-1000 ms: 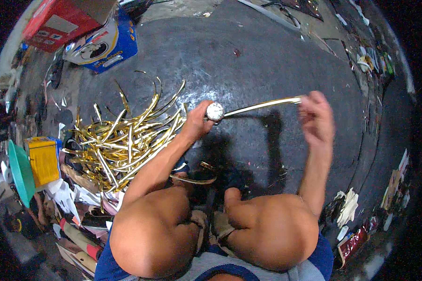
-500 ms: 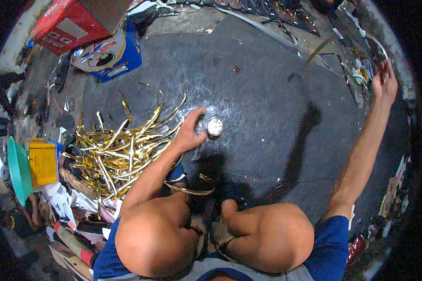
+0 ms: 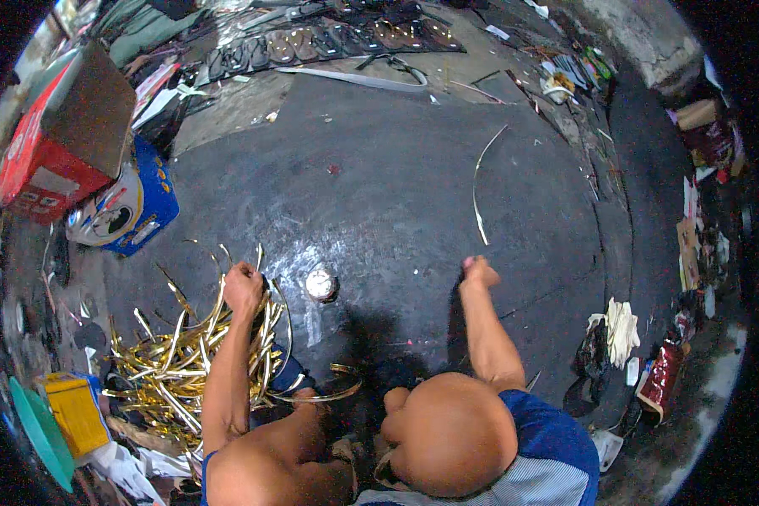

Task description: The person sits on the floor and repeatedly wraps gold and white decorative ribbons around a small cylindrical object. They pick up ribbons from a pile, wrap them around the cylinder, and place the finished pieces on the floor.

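A heap of shiny gold strips (image 3: 177,363) lies on the left, beside my bent knee. My left hand (image 3: 243,288) is at the far edge of this heap, its fingers closed on a gold strip whose end sticks out beyond them. A small round container with a white top (image 3: 320,284) stands on the dark floor mat, right of that hand. My right hand (image 3: 481,273) is curled over the mat; what its fingers hold, if anything, is hidden. A single thin curved strip (image 3: 477,190) appears just beyond it, apart from the fingers.
At the far left stand a red carton (image 3: 67,143) and a blue-and-white tin (image 3: 135,202). A yellow tin (image 3: 74,413) and a green basin (image 3: 40,434) are near left. Shoe soles (image 3: 312,44) line the far edge; white gloves (image 3: 621,333) lie to the right.
My view has turned rightward. My right hand has come in from far right toward the middle, and my left hand has moved from beside the round container to the gold strips.
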Demonstrator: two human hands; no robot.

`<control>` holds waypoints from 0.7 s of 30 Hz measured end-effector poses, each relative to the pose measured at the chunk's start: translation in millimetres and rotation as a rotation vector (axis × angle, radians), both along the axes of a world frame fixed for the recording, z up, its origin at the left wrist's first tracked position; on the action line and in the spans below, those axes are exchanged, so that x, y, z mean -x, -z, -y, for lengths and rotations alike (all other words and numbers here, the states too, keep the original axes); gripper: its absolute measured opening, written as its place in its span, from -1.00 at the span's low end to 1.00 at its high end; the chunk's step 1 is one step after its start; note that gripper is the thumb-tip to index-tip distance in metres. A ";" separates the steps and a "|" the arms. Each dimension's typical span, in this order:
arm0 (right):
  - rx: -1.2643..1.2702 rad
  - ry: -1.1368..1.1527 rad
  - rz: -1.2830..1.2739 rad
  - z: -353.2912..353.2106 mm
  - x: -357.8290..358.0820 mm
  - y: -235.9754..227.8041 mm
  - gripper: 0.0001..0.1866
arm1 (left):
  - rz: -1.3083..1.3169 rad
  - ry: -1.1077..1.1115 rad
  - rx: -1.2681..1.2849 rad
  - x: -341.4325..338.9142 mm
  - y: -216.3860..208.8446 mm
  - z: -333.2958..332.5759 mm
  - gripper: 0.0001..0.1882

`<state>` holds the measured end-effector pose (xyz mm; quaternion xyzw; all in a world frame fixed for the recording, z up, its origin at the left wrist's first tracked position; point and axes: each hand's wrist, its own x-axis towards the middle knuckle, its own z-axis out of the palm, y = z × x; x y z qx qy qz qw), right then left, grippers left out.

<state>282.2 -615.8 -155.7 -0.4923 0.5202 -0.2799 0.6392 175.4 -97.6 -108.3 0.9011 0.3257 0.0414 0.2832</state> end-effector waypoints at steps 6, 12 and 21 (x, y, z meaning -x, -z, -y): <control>0.578 -1.567 0.238 -224.5 83.4 -87.0 -0.33 | 0.361 0.198 0.153 23.7 -30.1 9.1 -0.91; 0.873 -1.708 0.388 -273.9 73.3 -92.4 -0.43 | 0.157 0.241 0.658 35.4 -34.8 22.9 -0.71; 0.093 -1.351 0.338 -279.4 61.3 -133.5 -0.35 | 0.064 0.078 1.204 46.2 -51.6 28.6 -0.53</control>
